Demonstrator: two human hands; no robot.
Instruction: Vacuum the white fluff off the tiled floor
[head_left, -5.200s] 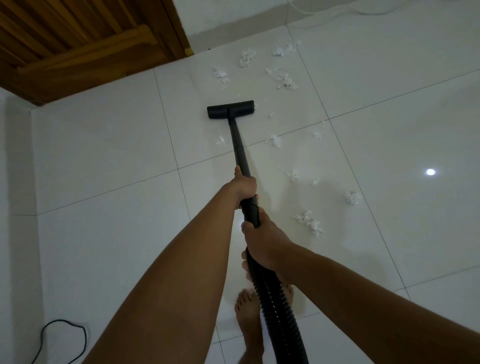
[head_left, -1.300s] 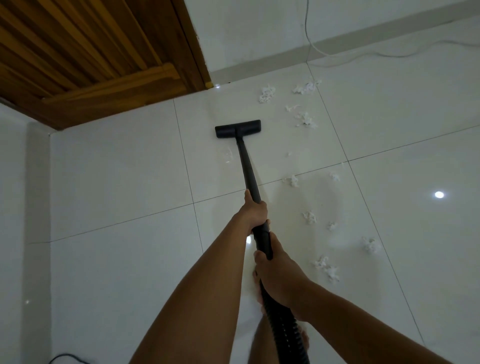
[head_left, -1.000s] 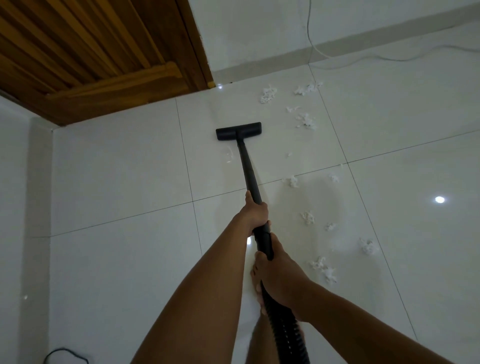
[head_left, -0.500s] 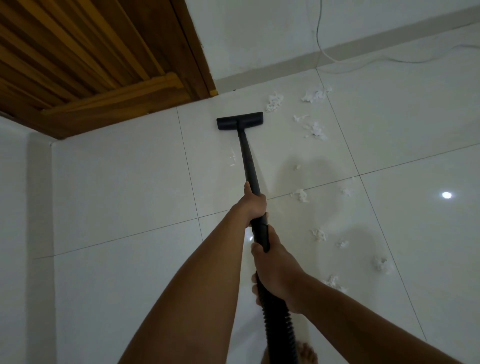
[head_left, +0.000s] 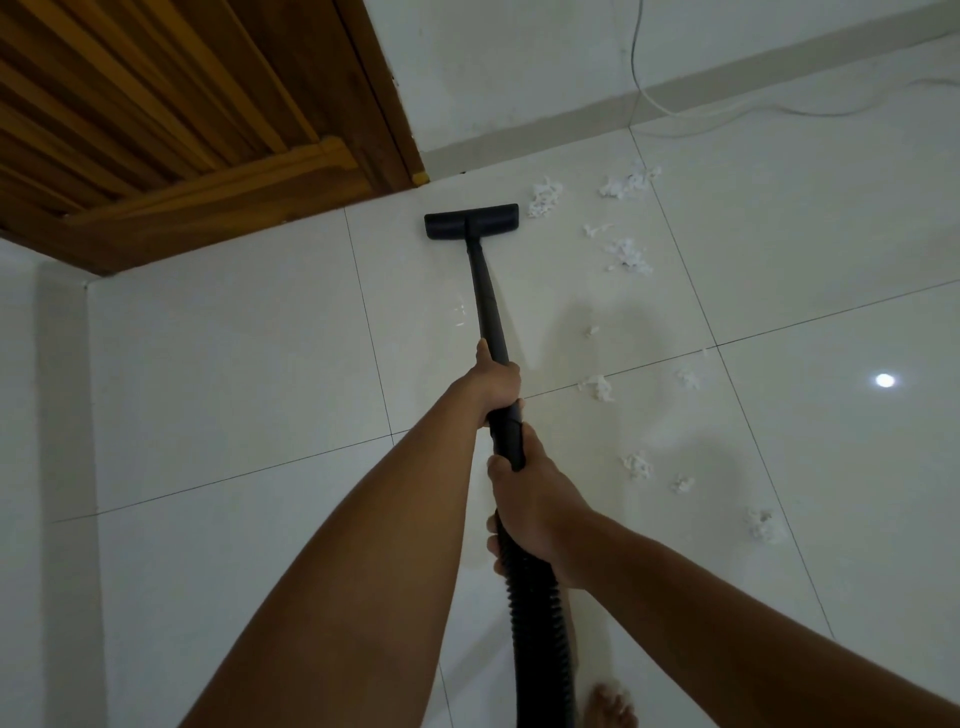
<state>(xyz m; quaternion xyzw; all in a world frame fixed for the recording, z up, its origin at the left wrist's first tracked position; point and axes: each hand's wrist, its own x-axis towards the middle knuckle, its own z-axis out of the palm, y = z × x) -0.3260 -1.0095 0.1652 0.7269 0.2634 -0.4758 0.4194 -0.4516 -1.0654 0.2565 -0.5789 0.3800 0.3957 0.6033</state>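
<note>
A black vacuum wand (head_left: 485, 291) runs from my hands to a flat black floor head (head_left: 471, 220) resting on the white tiles near the wall. My left hand (head_left: 497, 382) grips the wand higher up; my right hand (head_left: 535, 499) grips it where the ribbed hose (head_left: 540, 634) begins. White fluff lies to the right of the head: a clump (head_left: 544, 196) just beside it, more at the wall (head_left: 626, 182), another clump (head_left: 627, 255), and scattered bits (head_left: 597, 387) (head_left: 638, 464) (head_left: 763, 525) further back toward me.
A wooden door and frame (head_left: 208, 130) fill the upper left. A white wall with skirting (head_left: 675, 83) stands behind the head, with a thin white cable (head_left: 727, 117) along the floor. My bare foot (head_left: 610, 709) shows at the bottom edge.
The floor head has been pushed forward, away from me, to near the wall and beside the nearest clump. Both hands keep their grip on the wand.
</note>
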